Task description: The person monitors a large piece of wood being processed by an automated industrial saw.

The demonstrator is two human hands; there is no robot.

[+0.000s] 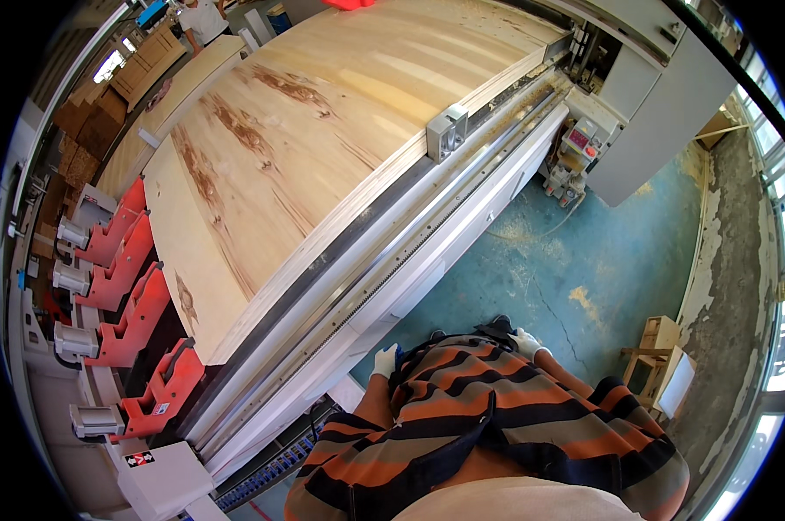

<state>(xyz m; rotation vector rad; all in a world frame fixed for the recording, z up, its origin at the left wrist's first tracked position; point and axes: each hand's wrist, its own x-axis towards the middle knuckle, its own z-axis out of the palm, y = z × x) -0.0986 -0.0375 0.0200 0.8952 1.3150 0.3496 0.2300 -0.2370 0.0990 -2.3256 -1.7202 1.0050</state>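
Both of my hands wear white gloves and hang beside my striped shirt. My left hand [385,361] is near the machine's side rail, its fingers curled around something small and blue that I cannot make out. My right hand [526,345] rests low by my clothing, fingers loosely apart with nothing visible in them. Beside me lies a thick stack of plywood sheets [323,148] on a machine bed. Along its near side runs a metal rail [384,286] with a toothed strip. Red clamp arms [153,382] line the stack's left end, and a grey metal block [446,133] sits at its front edge.
A machine housing with control unit [581,143] stands upper right above the blue floor [540,260]. A wooden stool and box [657,365] stand by the peeling wall at right. A person [205,24] is at upper left, near more boards [101,122]. A cable chain [262,473] runs lower left.
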